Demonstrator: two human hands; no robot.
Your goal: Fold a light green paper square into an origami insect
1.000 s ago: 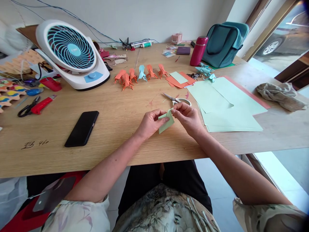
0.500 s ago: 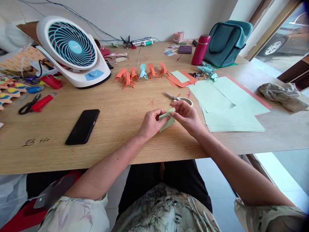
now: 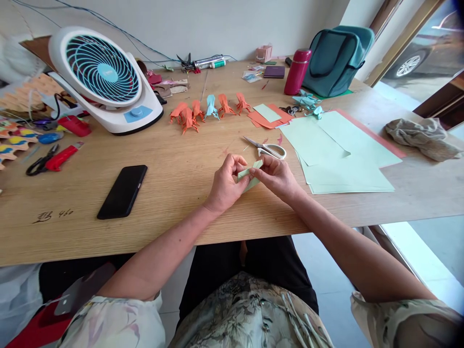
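Pale green folded paper (image 3: pixel 253 183) sits between the two hands, above the wooden tabletop (image 3: pixel 181 179) and in front of the person's body. Compared with half a second ago, less of its broad face shows; it looks tipped flatter, and the right thumb has come further in across its upper part. The left hand (image 3: pixel 225 182) pinches the lower left with its thumb, while its index finger curls up and away from the surface. The right hand (image 3: pixel 278 178) pinches the upper flap between thumb and bent fingers; what the fingertips behind the paper do, I cannot tell. This looks like a fold being brought over, with the crease probably not yet pressed.

Room is tightest beyond the right hand, where the white-handled scissors (image 3: pixel 264 147) lie just past the knuckles, blades pointing away to the left. Large pale green sheets (image 3: pixel 348 171) begin just beside the right forearm, so a wide sweep that way could catch their edge. On the left, bare wood runs between the hand and the black smartphone (image 3: pixel 122 192), which lies well apart. Towards the body, the tabletop's front edge passes beneath the forearms, leaving a bare strip for laying the paper down.
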